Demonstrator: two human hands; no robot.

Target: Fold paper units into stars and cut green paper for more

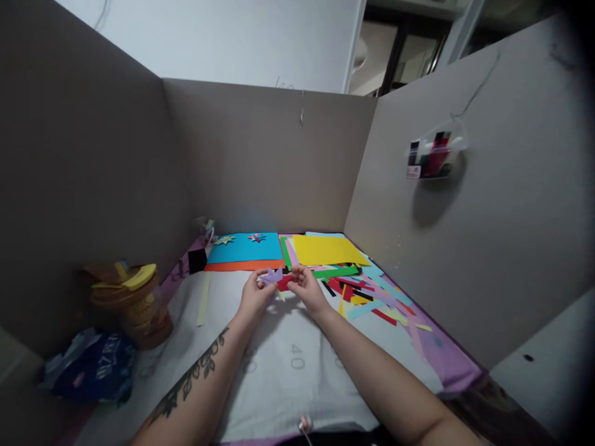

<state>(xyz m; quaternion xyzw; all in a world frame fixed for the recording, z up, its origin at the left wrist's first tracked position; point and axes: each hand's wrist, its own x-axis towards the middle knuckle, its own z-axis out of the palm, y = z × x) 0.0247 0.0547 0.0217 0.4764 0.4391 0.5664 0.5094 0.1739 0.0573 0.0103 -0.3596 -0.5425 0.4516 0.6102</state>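
Both hands meet over the middle of the white sheet, holding a small folded paper star between them. My left hand (256,290) is closed around its purple side, thumb in front and fingers behind. On the other side, my right hand (307,288) pinches a red part. The folded paper star (273,277) shows purple points at the top left, red at the right and a pale yellow-green tip below. Fingers hide parts of it. Two finished-looking folded stars, one pale yellow (225,240) and one red and blue (257,238), lie on the blue paper (246,249) beyond.
Loose coloured paper strips (365,297) lie scattered at the right, in front of a yellow sheet (330,250). One pale strip (203,300) lies left. A brown cup with yellow lid (144,303) and a blue packet (93,365) stand far left. Grey panels (269,161) enclose the table.
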